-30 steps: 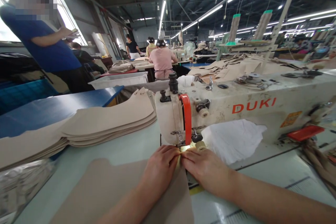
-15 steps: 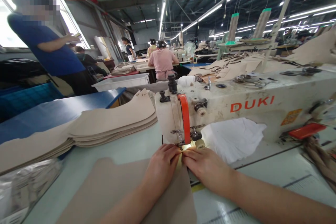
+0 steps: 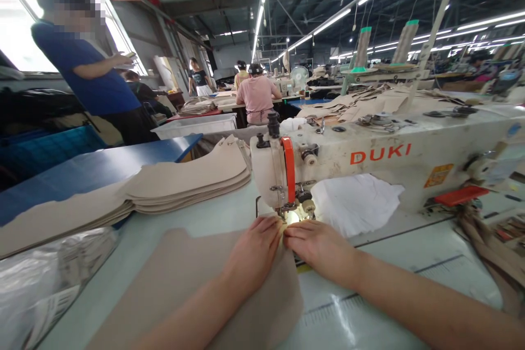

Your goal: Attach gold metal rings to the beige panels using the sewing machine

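A beige fabric panel [image 3: 172,279] lies flat on the pale green sewing table, its edge running up to the needle area of a white sewing machine [image 3: 328,147]. My left hand [image 3: 254,246] rests on the panel, fingers closed and bent down on its edge just in front of the lit presser foot. Close beside it on the right, my right hand [image 3: 320,246] pinches the same edge with fingers pressed together. The fingertips of both hands nearly meet. Fingers and machine head hide the needle and the stitching point.
Left of the machine lies a stack of beige panels [image 3: 188,186]; nearer is a clear plastic bag [image 3: 53,279]. A white cloth [image 3: 356,202] sits under the machine arm. Thread cones [image 3: 363,49] stand behind. A person in blue [image 3: 90,76] stands left; a person in pink [image 3: 257,93] sits ahead.
The panel's rounded near corner has come further up toward the machine. Both hands keep their grip by the presser foot. My view has shifted slightly, and a far person has turned.
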`<state>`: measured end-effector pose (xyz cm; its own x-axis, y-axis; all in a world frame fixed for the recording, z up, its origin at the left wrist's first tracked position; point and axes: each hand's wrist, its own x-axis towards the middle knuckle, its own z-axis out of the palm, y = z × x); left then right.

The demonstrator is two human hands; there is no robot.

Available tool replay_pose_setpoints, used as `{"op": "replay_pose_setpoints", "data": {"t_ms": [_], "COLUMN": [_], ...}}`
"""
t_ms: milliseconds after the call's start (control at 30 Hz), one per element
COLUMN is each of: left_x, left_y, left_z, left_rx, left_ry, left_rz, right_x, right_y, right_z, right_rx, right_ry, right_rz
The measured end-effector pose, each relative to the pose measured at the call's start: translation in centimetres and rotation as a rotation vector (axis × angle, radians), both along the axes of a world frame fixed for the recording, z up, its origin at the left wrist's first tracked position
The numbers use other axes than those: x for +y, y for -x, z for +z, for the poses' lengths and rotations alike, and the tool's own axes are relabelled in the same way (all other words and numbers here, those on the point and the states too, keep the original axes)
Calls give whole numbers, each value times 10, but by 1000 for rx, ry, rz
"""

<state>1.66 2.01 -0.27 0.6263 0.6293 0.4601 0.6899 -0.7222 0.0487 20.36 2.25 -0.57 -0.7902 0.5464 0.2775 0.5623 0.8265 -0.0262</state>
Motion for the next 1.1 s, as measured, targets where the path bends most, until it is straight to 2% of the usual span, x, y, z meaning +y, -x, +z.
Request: {"op": "replay_pose_setpoints", "data": {"t_ms": [200, 400, 600, 867, 1100], "left_x": [-7, -9, -7, -3, 5], "left_y": [2, 1, 2, 4, 7], "left_z": [0, 5, 2, 3, -5], "left_rx": [23, 91, 155, 121, 93], "left_ry": [122, 245, 207, 145, 102], "left_rz": [119, 156, 121, 104, 85], "right_x": [0, 0, 2, 5, 9], "right_y": [-1, -1, -2, 0, 0], "right_z": [1, 1, 0, 0, 1], "right_rx": [-8, -18, -24, -27, -24], "right_ry": [-20, -26, -38, -72, -58], "right_rz": [12, 16, 24, 18, 25]}}
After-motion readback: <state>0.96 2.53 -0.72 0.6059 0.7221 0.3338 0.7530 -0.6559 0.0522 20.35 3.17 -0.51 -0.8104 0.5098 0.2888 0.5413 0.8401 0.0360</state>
